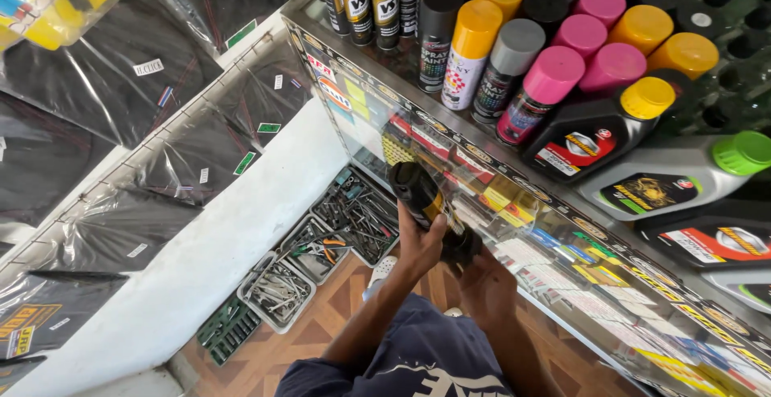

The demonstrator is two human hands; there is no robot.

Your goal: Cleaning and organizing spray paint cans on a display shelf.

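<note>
The left hand (pixel 419 246) grips a black spray can (pixel 426 204) around its body, and the can is tilted with its top toward the glass counter. The right hand (pixel 482 280) closes on the lower end of the same can. The can is held in the air just beside the front of the display case (pixel 562 252). On top of the case stand many spray cans (pixel 514 60) and oil bottles (pixel 675 176). Tool trays (pixel 321 248) lie on the wooden floor (pixel 265 357) below.
</note>
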